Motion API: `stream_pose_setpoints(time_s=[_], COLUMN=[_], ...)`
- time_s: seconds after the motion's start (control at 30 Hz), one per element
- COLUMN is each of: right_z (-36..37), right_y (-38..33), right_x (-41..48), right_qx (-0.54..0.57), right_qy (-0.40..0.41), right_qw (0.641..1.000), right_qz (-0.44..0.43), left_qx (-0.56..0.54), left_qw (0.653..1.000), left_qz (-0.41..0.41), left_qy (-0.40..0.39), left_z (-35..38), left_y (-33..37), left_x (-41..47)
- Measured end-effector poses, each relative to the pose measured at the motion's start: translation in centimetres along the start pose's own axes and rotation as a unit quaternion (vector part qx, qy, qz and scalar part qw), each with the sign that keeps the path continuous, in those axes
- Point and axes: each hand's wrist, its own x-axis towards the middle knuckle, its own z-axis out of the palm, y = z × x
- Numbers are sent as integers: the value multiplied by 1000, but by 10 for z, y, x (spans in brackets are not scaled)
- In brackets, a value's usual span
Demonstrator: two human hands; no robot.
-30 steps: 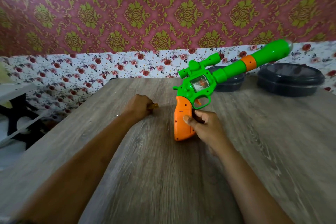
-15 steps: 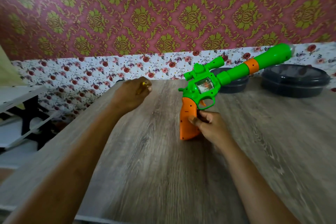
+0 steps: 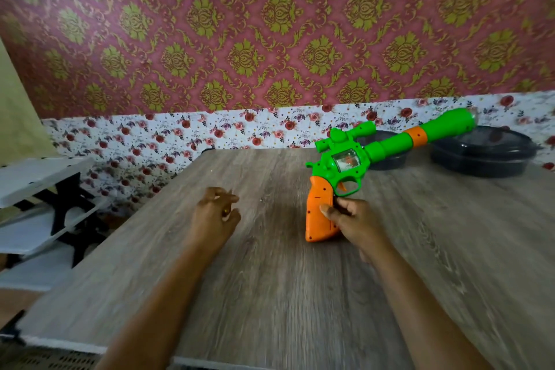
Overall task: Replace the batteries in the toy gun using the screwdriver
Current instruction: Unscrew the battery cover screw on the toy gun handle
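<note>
no readable writing or brand is seen. left hand [image 3: 214, 215] is held over the table [image 3: 270, 294], fingers [image 3: 231, 198] curled loosely around a small yellowish item, blurred, identity cannot be told. toy gun [image 3: 345, 165] is stood on its orange grip, pinched by right hand [image 3: 354, 224] fingers. two dark containers [image 3: 483, 150] behind, partly hidden by the barrel.

The right hand [image 3: 357, 224] grips the orange handle of the green toy gun [image 3: 345, 165], its butt resting on the wooden desk [image 3: 270, 294] and its barrel angled up to the right. The left hand [image 3: 214, 216] hovers over the desk, fingers curled around something small and amber. Two dark containers [image 3: 483, 150] sit behind.
</note>
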Motion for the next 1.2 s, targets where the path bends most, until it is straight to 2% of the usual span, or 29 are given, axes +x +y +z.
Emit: stream_pose_setpoints(time_s=[0.2, 0.27, 0.5, 0.57, 0.63, 0.77, 0.83, 0.93, 1.0, 1.13, 1.2], right_z=[-1, 0, -1, 0, -1, 0, 0, -1, -5, -11, -12], right_y=[3, 4, 5, 5, 5, 1, -1, -5, -5, -4, -3], right_x=[2, 1, 2, 2, 3, 2, 1, -4, -9, -16, -19], right_qx=[5, 10, 29, 29, 36, 87, 104, 112, 110, 103, 138], right_qy=[-11, -13, -17, -17, -18, -27, -30, -31, -35, -43, -75], right_qw=[1000, 1000, 999, 999, 999, 996, 994, 993, 993, 992, 985], right_qz=[-2, -4, 2, 0, 4, 16, 19, 28, 34, 51, 76], left_qx=[60, 68, 52, 43, 29, -41, -153, -330, -384, -423, -428], left_qw=[992, 990, 993, 994, 997, 999, 984, 909, 882, 864, 863], left_qz=[17, 19, 32, 12, -19, -13, -48, -102, -101, -101, -97], left_qy=[-107, -120, -105, -101, -70, -6, -74, -232, -253, -254, -252], left_z=[15, 18, 13, 9, 4, -1, 5, 17, 23, 30, 31], left_y=[-5, -8, -14, -10, -3, 36, 63, 90, 96, 97, 93], left_x=[0, 0, -1, -2, -4, -12, -18, -19, -18, -21, -22])
